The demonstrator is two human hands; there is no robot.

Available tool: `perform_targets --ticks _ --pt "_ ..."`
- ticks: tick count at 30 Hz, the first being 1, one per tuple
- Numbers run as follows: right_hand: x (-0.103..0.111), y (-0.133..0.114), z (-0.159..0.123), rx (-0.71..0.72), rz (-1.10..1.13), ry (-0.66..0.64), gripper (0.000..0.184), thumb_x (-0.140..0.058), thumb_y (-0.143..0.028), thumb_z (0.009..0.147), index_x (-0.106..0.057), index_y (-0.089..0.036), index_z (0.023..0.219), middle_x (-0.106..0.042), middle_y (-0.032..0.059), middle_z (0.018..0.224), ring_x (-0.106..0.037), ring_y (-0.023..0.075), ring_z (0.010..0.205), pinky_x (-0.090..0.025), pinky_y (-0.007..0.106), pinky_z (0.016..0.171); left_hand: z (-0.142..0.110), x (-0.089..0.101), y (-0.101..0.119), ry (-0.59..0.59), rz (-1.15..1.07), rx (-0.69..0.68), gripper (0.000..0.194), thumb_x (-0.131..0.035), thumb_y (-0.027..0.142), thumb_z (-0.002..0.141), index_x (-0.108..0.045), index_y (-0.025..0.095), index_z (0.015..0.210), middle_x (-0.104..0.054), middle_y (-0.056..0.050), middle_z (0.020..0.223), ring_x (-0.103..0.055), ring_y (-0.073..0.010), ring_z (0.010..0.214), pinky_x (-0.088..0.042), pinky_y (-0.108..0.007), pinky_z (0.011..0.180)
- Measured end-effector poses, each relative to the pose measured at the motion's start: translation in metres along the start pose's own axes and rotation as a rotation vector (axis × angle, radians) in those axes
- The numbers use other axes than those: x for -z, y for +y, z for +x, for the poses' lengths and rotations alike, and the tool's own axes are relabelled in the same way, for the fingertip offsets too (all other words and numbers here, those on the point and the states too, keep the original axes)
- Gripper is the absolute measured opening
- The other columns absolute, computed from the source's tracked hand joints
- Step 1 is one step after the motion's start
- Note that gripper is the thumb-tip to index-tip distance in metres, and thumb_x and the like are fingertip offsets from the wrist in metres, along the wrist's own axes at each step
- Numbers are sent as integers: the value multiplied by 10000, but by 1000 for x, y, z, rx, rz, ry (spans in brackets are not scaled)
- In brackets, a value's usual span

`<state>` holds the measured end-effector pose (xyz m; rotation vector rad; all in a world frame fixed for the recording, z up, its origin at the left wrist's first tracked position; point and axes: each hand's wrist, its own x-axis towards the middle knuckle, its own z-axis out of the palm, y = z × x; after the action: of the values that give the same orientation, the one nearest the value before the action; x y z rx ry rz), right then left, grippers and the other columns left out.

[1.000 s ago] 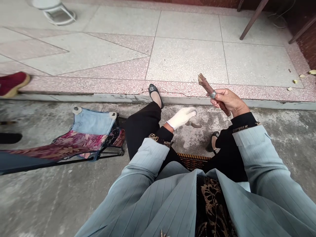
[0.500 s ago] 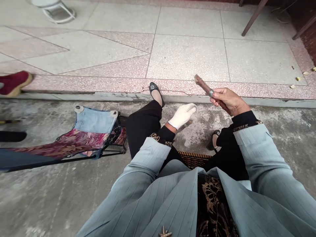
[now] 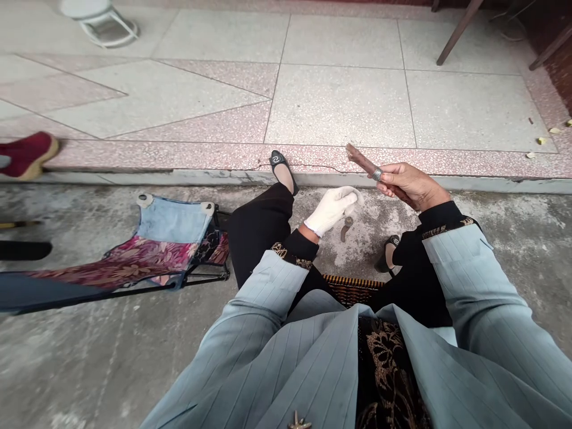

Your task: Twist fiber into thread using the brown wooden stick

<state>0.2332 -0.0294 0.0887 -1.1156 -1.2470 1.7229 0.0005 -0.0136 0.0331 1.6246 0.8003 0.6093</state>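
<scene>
Between the thumb and fingers of my bare right hand (image 3: pixel 413 183) is a brown wooden stick (image 3: pixel 361 159), tilted up to the left. A band of silvery wire (image 3: pixel 377 174) circles the stick close to the fingertips. My left hand (image 3: pixel 333 210), in a white knitted glove, is lower and to the left, its fingers curled closed. What it grips is hidden. Just below those fingers shows a small curved brown piece (image 3: pixel 345 229) with a rounded top; I cannot tell whether it joins what the glove holds.
A folding chair (image 3: pixel 174 220) with flowered fabric stands to my left. Ahead runs a low step edge (image 3: pixel 201 177) with tiled floor above. A white stool (image 3: pixel 109 27) is far left, and another person's red shoe (image 3: pixel 27 156) rests on the step. Woven wicker (image 3: pixel 357 291) shows between my legs.
The stick has shifted slightly left and down with my right hand. The small brown piece below my gloved hand has swung more upright and shows more clearly.
</scene>
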Motion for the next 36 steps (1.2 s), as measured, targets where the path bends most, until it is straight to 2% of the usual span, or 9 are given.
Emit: perform_targets --ticks 5,8,11,15,19,25,29,33,36 --pt "-2 6 4 -41 -17 -62 314 -774 -414 767 -671 -128 847 -569 -10 636 -459 71 528 -338 199 470 0 -1 1 57 -73 32 340 -521 411 902 -658 109 830 -506 7 570 -399 -79 491 -318 -219 490" --pt "-6 6 4 -7 29 -47 320 -780 -412 756 -659 -130 846 -557 -16 624 -451 73 531 -328 195 464 1 0 0 -124 -169 45 350 -517 430 917 -667 114 906 -466 28 540 -371 -67 460 -306 -203 461" --pt "-10 3 3 18 47 -40 336 -793 -413 740 -656 -127 852 -548 -17 611 -450 74 532 -324 194 461 6 5 -4 53 -192 31 294 -542 398 907 -648 124 893 -503 14 598 -429 -68 508 -340 -180 468" --pt "-15 1 5 52 25 -37 371 -802 -444 729 -658 -125 854 -549 -11 621 -457 73 537 -349 196 472 9 5 -11 -52 -222 50 284 -542 386 911 -639 119 918 -531 -3 648 -474 -71 553 -392 -166 508" --pt "-12 5 17 92 -50 109 397 -763 -510 756 -640 -148 864 -565 -2 640 -463 80 528 -386 206 481 8 1 -15 -63 -105 26 274 -486 353 927 -633 123 944 -552 -4 667 -486 -76 556 -406 -174 529" --pt "-8 11 37 -81 -935 493 293 -658 -422 856 -706 -139 913 -642 79 739 -578 173 666 -432 281 601 4 3 -8 -171 191 12 300 -436 346 916 -653 143 948 -573 7 665 -499 -104 570 -395 -210 562" --pt "-14 14 35 -401 -1441 146 217 -708 -297 813 -765 -114 914 -699 153 831 -620 238 740 -433 341 659 4 10 -7 -195 265 -5 304 -458 369 897 -658 139 879 -588 0 675 -507 -119 604 -396 -233 608" --pt "-4 12 21 -538 -923 -519 370 -736 -378 783 -765 -121 1047 -661 46 643 -539 129 538 -402 266 547 10 16 -19 -219 146 -4 330 -509 415 866 -663 128 912 -602 -8 715 -515 -122 642 -405 -236 630" --pt "3 9 15 -272 -511 -517 469 -721 -441 774 -722 -175 1160 -639 -22 656 -514 89 539 -407 224 544 13 13 -29 -200 -29 3 362 -573 463 832 -661 127 934 -631 -29 766 -554 -133 691 -436 -244 653"
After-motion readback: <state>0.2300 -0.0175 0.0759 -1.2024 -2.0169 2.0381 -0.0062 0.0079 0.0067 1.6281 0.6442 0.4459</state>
